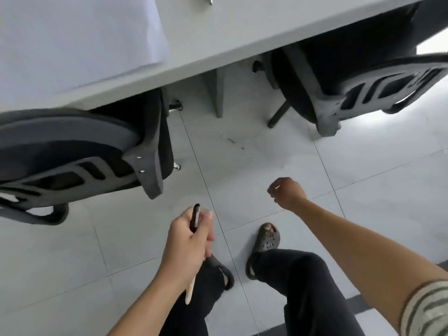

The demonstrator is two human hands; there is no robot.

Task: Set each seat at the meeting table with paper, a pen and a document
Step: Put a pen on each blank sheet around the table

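Meeting-table worktop [242, 32] is running across the top of the frame, with two dark chairs [60, 146] sitting tucked beneath it. White paper [72, 37] is lying at upper left, facing one seat. At lower centre, the left hand [189, 238] is wrapping its fingers round a black pen [195, 217] and a cream pen [190, 291], probably carrying them onward. The right hand [288, 194] is curling its fingers inward; I cannot tell if it is holding anything.

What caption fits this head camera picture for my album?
Left hand grips a slim black pen, facing two dark grey chairs at the pale grey table with white paper.
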